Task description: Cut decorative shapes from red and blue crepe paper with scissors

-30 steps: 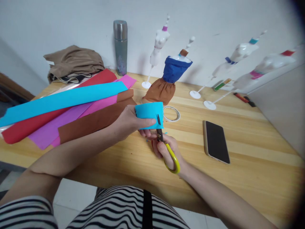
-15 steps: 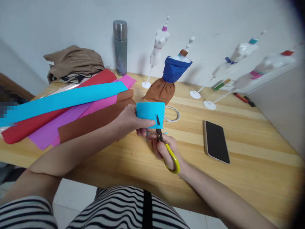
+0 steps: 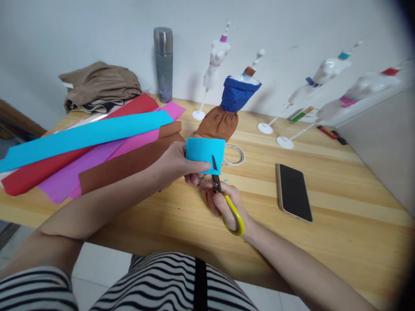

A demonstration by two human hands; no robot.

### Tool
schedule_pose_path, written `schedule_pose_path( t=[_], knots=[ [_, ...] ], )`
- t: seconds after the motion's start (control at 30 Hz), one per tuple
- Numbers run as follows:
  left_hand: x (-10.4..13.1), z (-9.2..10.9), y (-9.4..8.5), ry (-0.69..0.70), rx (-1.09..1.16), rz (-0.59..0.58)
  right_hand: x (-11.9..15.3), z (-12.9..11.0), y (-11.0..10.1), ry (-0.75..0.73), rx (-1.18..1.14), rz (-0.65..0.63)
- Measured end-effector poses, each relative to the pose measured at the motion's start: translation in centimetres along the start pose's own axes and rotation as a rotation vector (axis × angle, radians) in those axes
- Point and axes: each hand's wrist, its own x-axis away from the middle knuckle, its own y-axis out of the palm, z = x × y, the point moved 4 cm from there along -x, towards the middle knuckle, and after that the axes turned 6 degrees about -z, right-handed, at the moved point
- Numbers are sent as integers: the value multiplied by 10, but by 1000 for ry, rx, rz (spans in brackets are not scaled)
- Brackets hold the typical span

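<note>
A wooden table (image 3: 340, 216) fills most of the view; its right end and near-left corner run out of the picture. On its left lie long paper sheets (image 3: 97, 147) in cyan, red, magenta and brown, fanned over one another, their left ends cut off by the edge. Behind them sits a heap of tan cloth (image 3: 100, 84), with some dark folded thing under it that is hard to make out.

At the back stands a steel flask (image 3: 163, 65), lid on, so its contents cannot be seen. Beside it stand four small white dress forms on thin stands: a bare one (image 3: 214, 69), a clothed one (image 3: 231, 106) wrapped in blue paper above and brown below, and two more (image 3: 324, 73) leaning at the right, stretched by the lens. A phone (image 3: 294, 191) lies face up, screen dark. A tape ring (image 3: 234, 154) lies partly hidden behind the cyan piece (image 3: 205, 152).

The left hand (image 3: 177, 166) holds that cyan piece upright above the table's middle, thumb pressed across its front, the other fingers behind it and mostly hidden. The right hand (image 3: 223, 203) grips yellow-handled scissors (image 3: 223, 196), fingers curled through the loops; the blades are a little apart, biting into the piece's lower edge. Tiny cyan scraps (image 3: 225, 180) lie below, barely visible.
</note>
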Motion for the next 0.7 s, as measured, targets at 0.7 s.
schedule_pose_path(
  t=[0.7],
  knots=[
    [1, 2, 0, 13, -72, 36, -1, -2, 1, -35, 0, -16]
  ],
)
